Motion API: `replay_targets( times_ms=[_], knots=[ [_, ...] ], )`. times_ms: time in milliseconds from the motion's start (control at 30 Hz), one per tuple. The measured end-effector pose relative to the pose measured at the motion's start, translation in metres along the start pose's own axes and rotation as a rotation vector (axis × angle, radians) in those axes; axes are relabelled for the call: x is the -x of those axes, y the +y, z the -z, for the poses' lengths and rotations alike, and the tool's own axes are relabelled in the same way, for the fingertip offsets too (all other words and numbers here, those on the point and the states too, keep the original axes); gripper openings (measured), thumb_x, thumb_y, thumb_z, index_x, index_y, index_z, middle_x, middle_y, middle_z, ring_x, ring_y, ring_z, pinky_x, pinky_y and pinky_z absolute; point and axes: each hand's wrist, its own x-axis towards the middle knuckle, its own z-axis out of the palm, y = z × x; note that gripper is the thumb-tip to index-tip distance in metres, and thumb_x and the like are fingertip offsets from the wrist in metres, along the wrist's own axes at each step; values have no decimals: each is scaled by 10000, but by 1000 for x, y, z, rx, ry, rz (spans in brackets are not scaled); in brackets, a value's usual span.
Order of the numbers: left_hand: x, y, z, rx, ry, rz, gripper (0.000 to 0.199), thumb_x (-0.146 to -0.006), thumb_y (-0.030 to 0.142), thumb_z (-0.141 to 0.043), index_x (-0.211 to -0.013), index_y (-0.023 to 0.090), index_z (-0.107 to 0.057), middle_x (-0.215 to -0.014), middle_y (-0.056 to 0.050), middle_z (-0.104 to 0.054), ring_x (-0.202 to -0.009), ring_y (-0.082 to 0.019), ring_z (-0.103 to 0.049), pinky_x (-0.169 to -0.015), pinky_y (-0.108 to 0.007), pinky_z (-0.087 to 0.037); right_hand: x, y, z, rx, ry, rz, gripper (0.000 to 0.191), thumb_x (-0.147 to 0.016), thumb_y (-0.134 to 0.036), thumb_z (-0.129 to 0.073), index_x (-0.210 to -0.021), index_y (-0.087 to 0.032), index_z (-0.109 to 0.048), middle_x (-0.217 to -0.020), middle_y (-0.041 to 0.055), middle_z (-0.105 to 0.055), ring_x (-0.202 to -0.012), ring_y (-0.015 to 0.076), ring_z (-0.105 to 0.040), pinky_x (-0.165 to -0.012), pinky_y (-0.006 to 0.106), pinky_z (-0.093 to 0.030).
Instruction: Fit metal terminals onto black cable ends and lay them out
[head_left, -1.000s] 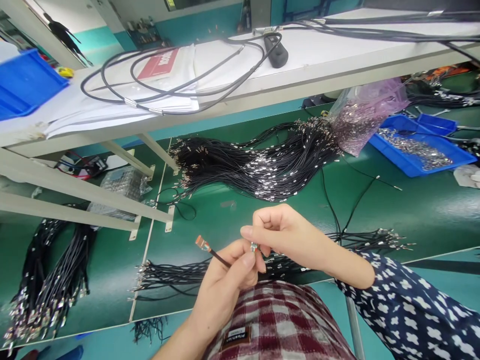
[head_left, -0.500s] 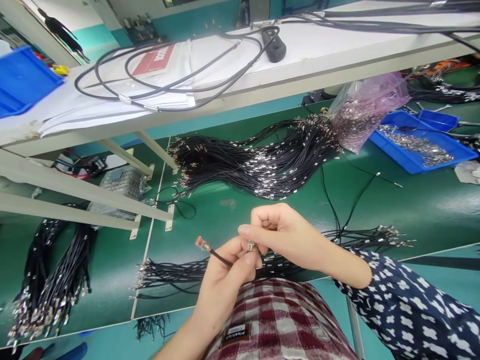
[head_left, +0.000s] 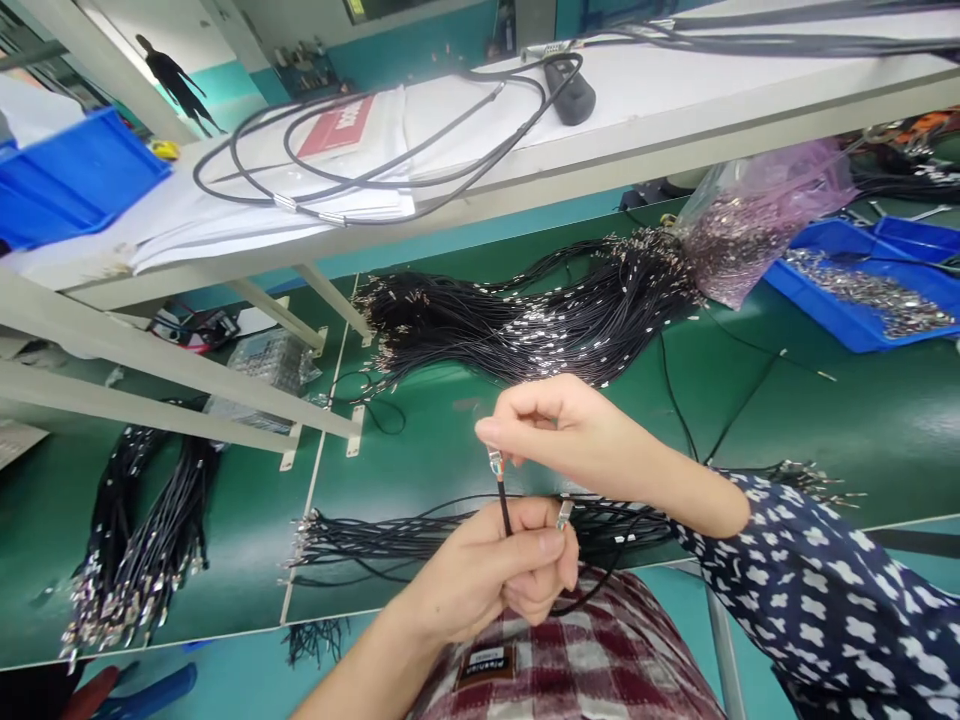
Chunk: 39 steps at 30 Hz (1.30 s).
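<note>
My left hand (head_left: 502,570) is closed on a thin black cable (head_left: 503,508). One end of it points up, with coloured wires showing behind a small metal connector (head_left: 494,461). Thumb and fingertips of my right hand (head_left: 555,425) pinch that connector from above. A second metal connector (head_left: 564,514) sticks out over my left fingers; whether it belongs to the same cable is hidden in the hand. Behind my hands lies a row of black cables (head_left: 367,535) along the bench's front edge.
A large bundle of black cables (head_left: 540,325) lies across the green bench (head_left: 442,445). Right of it are a pink bag (head_left: 742,235) and a blue bin (head_left: 832,295) of metal parts. More cables (head_left: 142,540) lie left. A white shelf (head_left: 637,135) crosses behind.
My left hand has turned, so the cable end that pointed up and left now stands under my right fingers. The right hand has shifted slightly up onto that end's connector.
</note>
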Motion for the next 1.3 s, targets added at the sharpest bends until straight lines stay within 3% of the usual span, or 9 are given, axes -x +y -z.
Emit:
replay_targets(
  times_ms=[133,267,467,700,900,1067,1300],
  knots=[
    [3,-3,0,-63,35,-73,308,-873,424,-596,-768,136,-570,-510,81,-279,-450,-69,-152,-475,-271,-133,2,2,0,-64,9,-64,327,-898,-293,-589,-600,-159,-574,-636,-19,-612,-610,90,-541,-580,204,-425],
    [4,-5,-1,-149,80,-164,446,-919,536,-454,-797,127,-582,-537,67,-277,-481,-83,-148,-491,-281,-128,9,3,-1,-41,59,-74,317,-901,-288,-585,-610,-162,-588,-631,-17,-619,-590,91,-557,-559,204,-421],
    [3,-5,-6,-131,161,-275,472,-921,551,-438,-788,123,-587,-538,64,-284,-484,-85,-189,-487,-269,-145,19,7,-7,-97,-9,-91,318,-953,-385,-524,-704,-187,-535,-441,-55,-563,-425,99,-553,-511,221,-414],
    [1,-3,-14,-108,323,-311,496,-943,497,-430,-652,118,-563,-472,91,-203,-446,-72,-136,-467,-264,-122,21,6,-9,-27,-22,-52,339,-960,-387,-519,-690,-182,-526,-494,-26,-635,-476,113,-597,-551,231,-425],
    [1,-1,-17,-33,302,-270,508,-921,512,-440,-637,113,-574,-479,82,-218,-453,-74,-163,-485,-264,-137,21,11,-11,-140,-28,-129,315,-948,-378,-530,-699,-186,-516,-467,-34,-615,-436,112,-578,-498,217,-409],
    [1,-1,-15,6,273,-253,455,-902,484,-459,-662,118,-583,-492,75,-248,-460,-80,-184,-498,-267,-148,22,14,-12,-127,-21,-142,283,-948,-348,-520,-714,-188,-525,-478,-37,-621,-452,111,-584,-548,234,-434],
    [1,-3,-14,-8,303,-299,410,-902,401,-415,-674,113,-596,-505,65,-250,-481,-92,-191,-508,-270,-168,22,14,-12,-106,-1,-131,361,-947,-452,-510,-697,-191,-510,-477,-34,-619,-456,110,-560,-574,251,-436]
  ],
)
